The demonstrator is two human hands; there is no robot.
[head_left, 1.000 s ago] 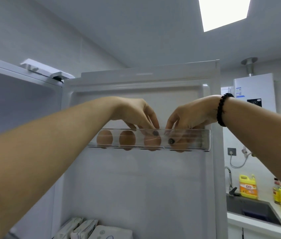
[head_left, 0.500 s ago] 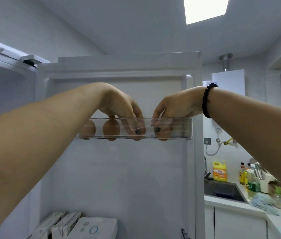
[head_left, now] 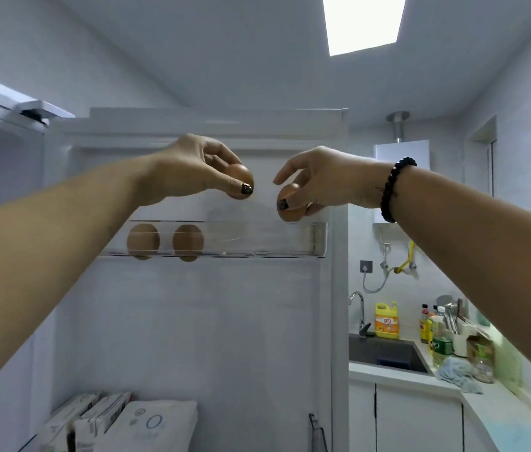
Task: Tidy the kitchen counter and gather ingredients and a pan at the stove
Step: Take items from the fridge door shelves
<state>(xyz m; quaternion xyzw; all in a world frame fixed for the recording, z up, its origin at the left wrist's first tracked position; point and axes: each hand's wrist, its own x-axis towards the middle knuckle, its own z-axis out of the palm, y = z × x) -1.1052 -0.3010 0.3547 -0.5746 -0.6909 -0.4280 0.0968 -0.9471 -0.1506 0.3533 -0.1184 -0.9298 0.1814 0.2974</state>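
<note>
Above the clear door shelf point(head_left: 318, 239) we've got two brown eggs up in the air, one per hand. Left hand point(head_left: 189, 168) pinches its egg point(head_left: 240, 177) btwn thumb and fingertips, fingers curled round it; right hand point(head_left: 323, 177) does the same w/ the other egg point(head_left: 290, 203), index finger sticking out loose. The two held eggs sit near each other, not touching, gap btwn them. Below the left grip and off to its left, two more eggs point(head_left: 143, 240) stand side by side in the shelf, apart from each other. Shelf hangs on the open fridge door point(head_left: 192, 321). Black bead bracelet point(head_left: 394, 190) on right wrist. Under our left arm, cartons point(head_left: 101, 419) in a lower door bin. Below right arm: sink point(head_left: 388, 353), tap point(head_left: 358, 308), yellow detergent jug point(head_left: 386, 321), bottles point(head_left: 440, 337), a blue cloth point(head_left: 456, 373) on the counter
</note>
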